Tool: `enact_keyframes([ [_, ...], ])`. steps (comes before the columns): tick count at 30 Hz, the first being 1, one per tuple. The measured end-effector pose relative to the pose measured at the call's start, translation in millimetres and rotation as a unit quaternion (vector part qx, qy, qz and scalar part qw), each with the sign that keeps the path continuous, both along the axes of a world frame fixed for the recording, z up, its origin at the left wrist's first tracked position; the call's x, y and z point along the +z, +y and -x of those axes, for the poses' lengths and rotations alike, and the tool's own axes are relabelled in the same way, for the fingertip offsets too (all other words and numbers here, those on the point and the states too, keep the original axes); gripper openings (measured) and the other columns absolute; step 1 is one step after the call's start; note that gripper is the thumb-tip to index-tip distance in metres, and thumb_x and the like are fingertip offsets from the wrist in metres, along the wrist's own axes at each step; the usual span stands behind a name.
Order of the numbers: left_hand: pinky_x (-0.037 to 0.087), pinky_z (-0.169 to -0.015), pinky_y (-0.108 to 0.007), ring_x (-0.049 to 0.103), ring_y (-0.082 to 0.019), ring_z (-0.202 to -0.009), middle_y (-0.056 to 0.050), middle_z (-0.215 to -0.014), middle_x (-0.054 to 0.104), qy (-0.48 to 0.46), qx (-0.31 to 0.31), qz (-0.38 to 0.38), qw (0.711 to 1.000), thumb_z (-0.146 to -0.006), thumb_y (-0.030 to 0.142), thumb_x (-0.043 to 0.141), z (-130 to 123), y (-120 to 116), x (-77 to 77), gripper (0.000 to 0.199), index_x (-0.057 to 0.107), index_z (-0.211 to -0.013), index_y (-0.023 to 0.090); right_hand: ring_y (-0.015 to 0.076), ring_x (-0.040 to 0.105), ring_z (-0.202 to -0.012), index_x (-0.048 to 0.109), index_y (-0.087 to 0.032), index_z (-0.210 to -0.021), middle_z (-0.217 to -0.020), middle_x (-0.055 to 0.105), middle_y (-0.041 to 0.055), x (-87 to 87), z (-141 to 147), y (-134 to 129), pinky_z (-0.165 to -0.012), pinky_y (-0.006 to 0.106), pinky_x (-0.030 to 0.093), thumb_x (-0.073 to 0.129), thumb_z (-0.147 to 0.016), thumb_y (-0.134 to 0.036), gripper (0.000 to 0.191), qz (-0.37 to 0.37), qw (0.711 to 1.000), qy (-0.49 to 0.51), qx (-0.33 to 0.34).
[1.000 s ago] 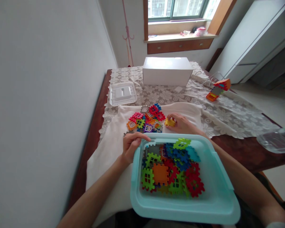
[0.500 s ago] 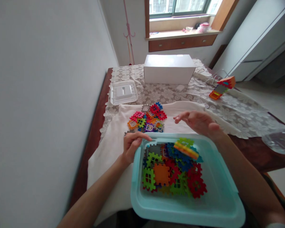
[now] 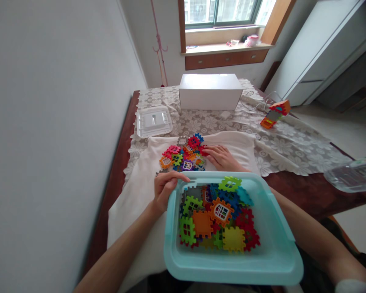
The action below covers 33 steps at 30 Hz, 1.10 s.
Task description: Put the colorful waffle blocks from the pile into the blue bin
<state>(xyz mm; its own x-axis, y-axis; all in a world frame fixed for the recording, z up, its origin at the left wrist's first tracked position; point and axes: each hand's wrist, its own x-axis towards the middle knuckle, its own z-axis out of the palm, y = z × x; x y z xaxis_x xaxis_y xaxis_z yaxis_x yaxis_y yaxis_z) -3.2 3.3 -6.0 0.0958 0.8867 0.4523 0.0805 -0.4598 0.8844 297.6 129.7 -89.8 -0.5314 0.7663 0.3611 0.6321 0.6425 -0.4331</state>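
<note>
In the head view, the left hand (image 3: pixel 164 190) grips the upper left corner of a teal plastic bin (image 3: pixel 232 276), its index finger lying along the rim and the other fingers curled; their tips are hidden. The right hand (image 3: pixel 222 158) reaches past the bin's far edge, fingers extended and fingertips at a red interlocking tile (image 3: pixel 203 150) on the right side of a tile pile (image 3: pixel 177 158). Whether they pinch it I cannot tell.

The pile sits on a white cloth (image 3: pixel 134 203), just beyond the bin, and includes 1 purple window tile (image 3: pixel 187 165). Inside the bin, 1 orange window tile (image 3: pixel 222 211) lies on top, near 1 plain orange tile (image 3: pixel 203 224) and 1 yellow tile (image 3: pixel 233 239); 1 lime window tile (image 3: pixel 230 184) leans by the far wall.

Farther back on the lace tablecloth (image 3: pixel 207 122) are a clear plastic lid (image 3: pixel 154 120), a white box (image 3: pixel 209 99) and, at right, an orange-and-red tile construction (image 3: pixel 274 114).
</note>
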Motion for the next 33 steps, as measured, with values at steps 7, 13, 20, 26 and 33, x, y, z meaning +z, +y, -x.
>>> enact_keyframes([
  [7, 0.04, -0.055, -0.031, 0.059, -0.017, -0.053, -0.007, -0.074, 0.085, -0.003, -0.013, -0.006, 1.0, -0.108, 0.038, 0.064, 0, 0, -1.0, 0.041, 0.095, -0.091, 0.02, 0.0417, 0.07, -0.152, 0.08, -0.026, -0.126, -0.16, 0.078, 0.017, 9.0, -13, 5, -0.129, 0.069, 0.055, 0.067, -0.109, -0.03, 0.021, -0.01, 0.999, 0.005, -0.034],
  [13, 0.042, -0.055, -0.031, 0.059, -0.017, -0.053, -0.008, -0.074, 0.085, -0.004, -0.011, -0.002, 1.0, -0.109, 0.039, 0.064, 0, 0, -2.7, 0.041, 0.095, -0.091, 0.019, 0.036, 0.08, -0.112, 0.074, -0.028, -0.1, -0.114, 0.085, 0.012, 12.5, -11, 7, -0.107, 0.056, 0.065, 0.072, -0.108, -0.037, 0.011, 0.017, 0.997, 0.034, -0.067],
  [20, 0.044, -0.056, -0.032, 0.062, -0.018, -0.055, -0.007, -0.076, 0.086, -0.001, -0.013, -0.002, 1.0, -0.111, 0.04, 0.064, 1, 0, -2.4, 0.041, 0.095, -0.092, 0.02, 0.0427, 0.071, -0.144, 0.075, -0.026, -0.12, -0.149, 0.081, 0.0173, 9.6, -4, -2, -0.121, 0.064, 0.057, 0.077, -0.104, -0.033, 0.017, 0.005, 0.997, 0.021, -0.071],
  [26, 0.043, -0.056, -0.033, 0.061, -0.018, -0.055, -0.007, -0.076, 0.086, 0.001, 0.001, 0.014, 1.0, -0.11, 0.042, 0.065, 0, -3, -0.5, 0.042, 0.096, -0.091, 0.021, 0.0364, 0.08, -0.117, 0.071, -0.028, -0.113, -0.119, 0.084, 0.0123, 10.2, 1, -2, -0.11, 0.056, 0.065, 0.081, -0.104, -0.043, 0.02, 0.018, 0.988, 0.141, -0.06],
  [33, 0.043, -0.054, -0.032, 0.059, -0.019, -0.052, -0.008, -0.072, 0.085, 0.006, 0.007, 0.02, 1.0, -0.109, 0.048, 0.066, 0, -1, 1.4, 0.046, 0.095, -0.088, 0.02, 0.0357, 0.077, -0.136, 0.075, -0.031, -0.121, -0.146, 0.082, 0.0115, -2.0, 23, -16, -0.121, 0.058, 0.064, 0.085, -0.102, -0.039, 0.023, 0.033, 0.998, 0.046, 0.027],
])
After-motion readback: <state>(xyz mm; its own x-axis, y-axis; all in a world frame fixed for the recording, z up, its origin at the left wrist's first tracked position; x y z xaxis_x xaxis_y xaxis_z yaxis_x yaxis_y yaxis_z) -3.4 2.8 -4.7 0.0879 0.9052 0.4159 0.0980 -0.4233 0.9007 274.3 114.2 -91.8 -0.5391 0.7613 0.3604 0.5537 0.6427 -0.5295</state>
